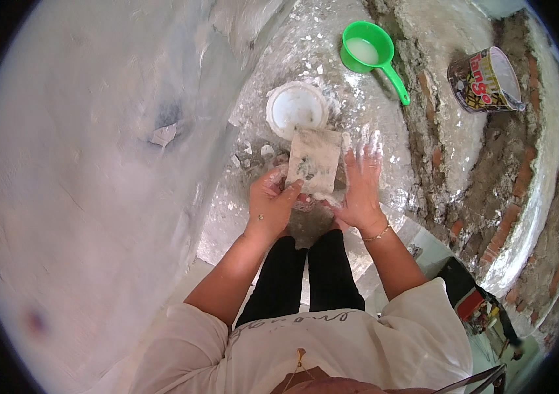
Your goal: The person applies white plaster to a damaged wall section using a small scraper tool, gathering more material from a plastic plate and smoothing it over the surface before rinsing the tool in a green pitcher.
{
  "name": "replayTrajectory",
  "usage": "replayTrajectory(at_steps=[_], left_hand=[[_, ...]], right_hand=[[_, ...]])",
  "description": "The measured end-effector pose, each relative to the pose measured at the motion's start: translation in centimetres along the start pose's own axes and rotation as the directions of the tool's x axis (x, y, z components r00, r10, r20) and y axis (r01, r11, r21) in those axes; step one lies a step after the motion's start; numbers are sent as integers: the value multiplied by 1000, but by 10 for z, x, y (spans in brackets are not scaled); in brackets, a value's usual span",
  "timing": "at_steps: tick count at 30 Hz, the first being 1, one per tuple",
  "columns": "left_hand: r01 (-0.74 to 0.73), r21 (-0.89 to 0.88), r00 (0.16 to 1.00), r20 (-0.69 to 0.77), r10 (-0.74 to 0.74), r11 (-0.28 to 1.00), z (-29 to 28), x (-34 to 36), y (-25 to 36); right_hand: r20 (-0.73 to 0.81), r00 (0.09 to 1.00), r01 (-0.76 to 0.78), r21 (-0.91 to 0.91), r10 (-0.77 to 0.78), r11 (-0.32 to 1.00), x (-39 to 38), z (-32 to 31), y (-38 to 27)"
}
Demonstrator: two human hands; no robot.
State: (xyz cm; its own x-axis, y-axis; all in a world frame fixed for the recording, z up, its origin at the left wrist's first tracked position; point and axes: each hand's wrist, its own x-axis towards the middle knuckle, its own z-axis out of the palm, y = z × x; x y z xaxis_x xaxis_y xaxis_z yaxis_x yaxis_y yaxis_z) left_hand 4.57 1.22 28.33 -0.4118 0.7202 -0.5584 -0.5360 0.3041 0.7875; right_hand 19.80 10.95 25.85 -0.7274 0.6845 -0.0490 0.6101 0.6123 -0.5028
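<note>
A flat, beige rectangular piece (313,157) with dark smudges is pinched at its lower left corner by my left hand (270,202), thumb on top. I cannot tell its material. Beside its right edge is my right hand (361,184), fingers stretched out and coated with white paste. Some white paste shows by the right thumb at the piece's lower edge. Just beyond the piece stands a white round bowl (297,109) with whitish contents, its near rim partly covered by the piece.
A green dipper (367,47) holding milky liquid sits farther off, its handle pointing right. A patterned bucket (485,80) stands on the brick-edged ledge (476,217) at the right. A grey plastered wall (109,164) rises at the left, and white flakes litter the rough surface.
</note>
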Motion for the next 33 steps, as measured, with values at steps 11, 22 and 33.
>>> replayTrajectory(at_steps=[11, 22, 33], left_hand=[[155, 14, 979, 133, -155, 988, -4, 6, 28], [148, 69, 971, 178, -158, 987, -1, 18, 15], [109, 270, 943, 275, -185, 957, 10, 47, 12]], right_hand=[[107, 994, -21, -125, 34, 992, -3, -29, -16], [99, 995, -15, -74, 22, 997, -23, -16, -19], [250, 965, -69, -34, 76, 997, 28, -37, 9]])
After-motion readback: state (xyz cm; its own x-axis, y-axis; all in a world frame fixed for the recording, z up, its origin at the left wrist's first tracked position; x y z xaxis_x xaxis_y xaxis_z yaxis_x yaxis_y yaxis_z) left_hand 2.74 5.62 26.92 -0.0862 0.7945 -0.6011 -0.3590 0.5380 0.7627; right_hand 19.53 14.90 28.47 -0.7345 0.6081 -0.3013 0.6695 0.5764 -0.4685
